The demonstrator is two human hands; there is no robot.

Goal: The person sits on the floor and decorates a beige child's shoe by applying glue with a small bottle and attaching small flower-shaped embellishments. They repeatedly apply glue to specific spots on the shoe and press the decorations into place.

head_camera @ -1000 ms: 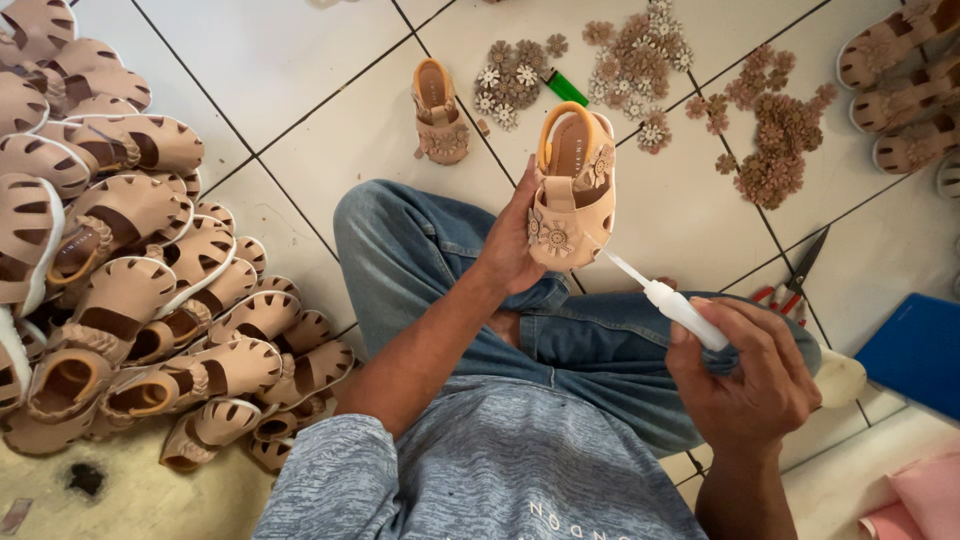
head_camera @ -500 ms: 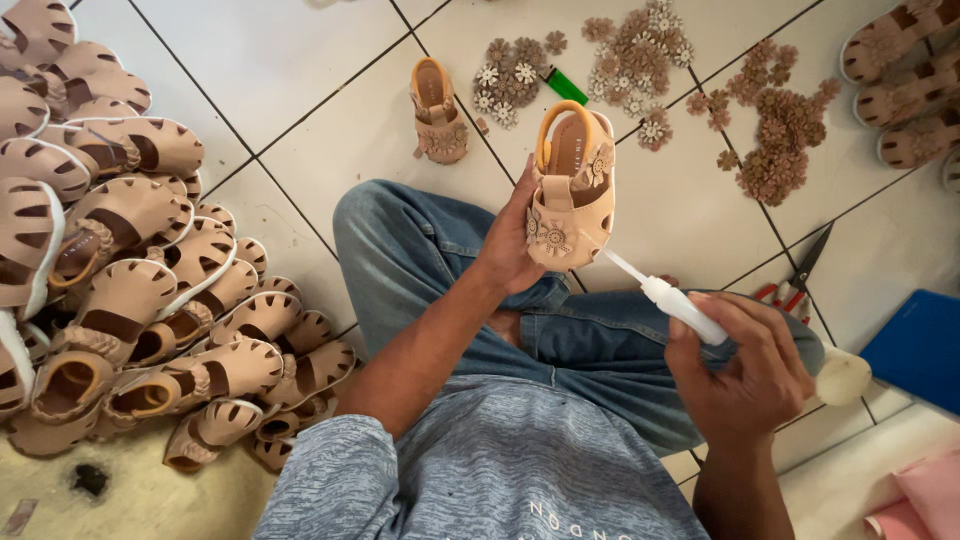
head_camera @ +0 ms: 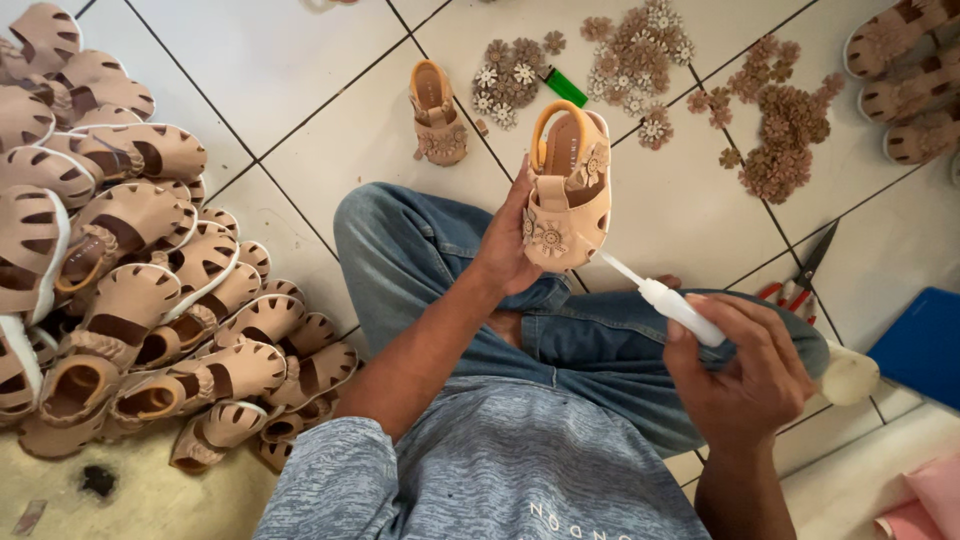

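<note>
Little has shifted since before: right hand (head_camera: 745, 375) still grips the white glue tube (head_camera: 672, 303), nozzle near the tan baby sandal (head_camera: 567, 195) held up in the left hand (head_camera: 510, 250) over the jeans; beyond, flower trims (head_camera: 780, 130) on tiles.

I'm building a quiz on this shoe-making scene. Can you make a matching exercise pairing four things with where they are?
Things:
1. tan sandal
2. white glue tube
3. green lighter
4. scissors

Places:
A. lying on the tile beside the person's knee, right of the tube
B. held up in the left hand
C. lying on the tile among the flower trims
D. gripped in the right hand, nozzle toward the sandal

Pairs: 1-B, 2-D, 3-C, 4-A
</note>
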